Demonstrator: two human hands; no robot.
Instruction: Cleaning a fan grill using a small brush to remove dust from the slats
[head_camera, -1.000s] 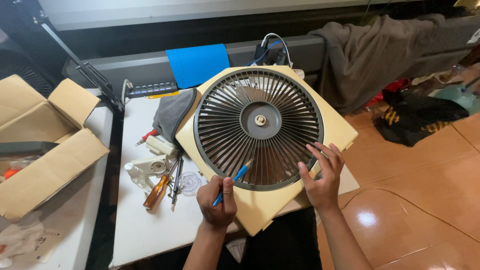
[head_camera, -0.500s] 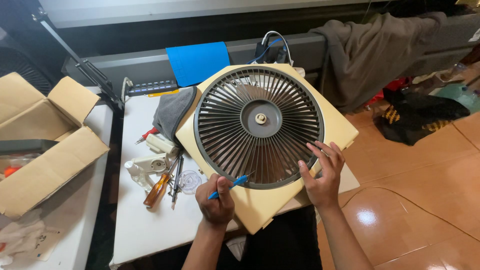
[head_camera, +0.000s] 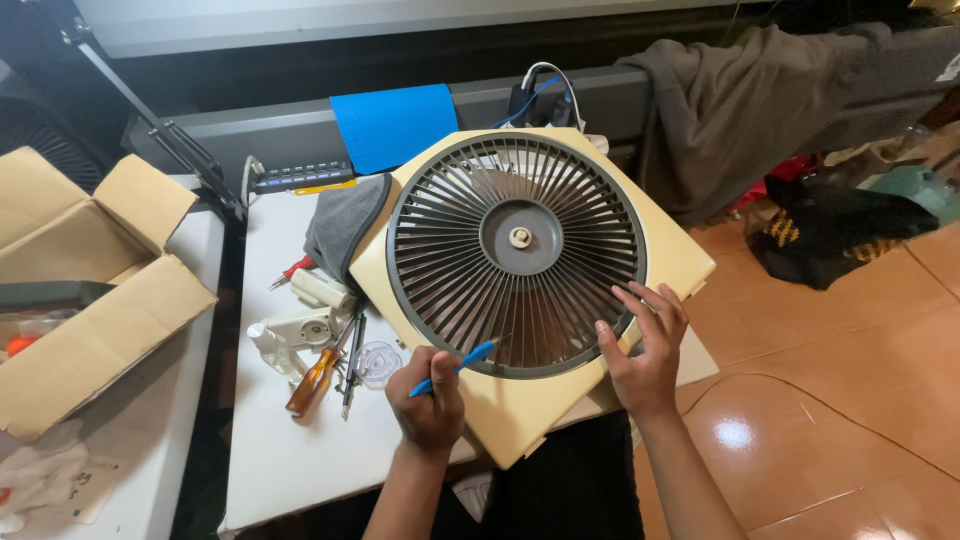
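Left hand fisted around blue tool, tip at grille six o'clock; right hand splayed at four o'clock. Tip could slip between ribs, or overhanging fan tip off worktop.

Open brown cardboard box, flaps spread, on the left table; no labels or screens legible.

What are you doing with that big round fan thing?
A person is working on a cream box fan lying flat on a white table. The left hand holds a blue-handled tool with its tip at the dark round grille. The right hand rests spread on the grille's edge. Screwdrivers lie beside it.
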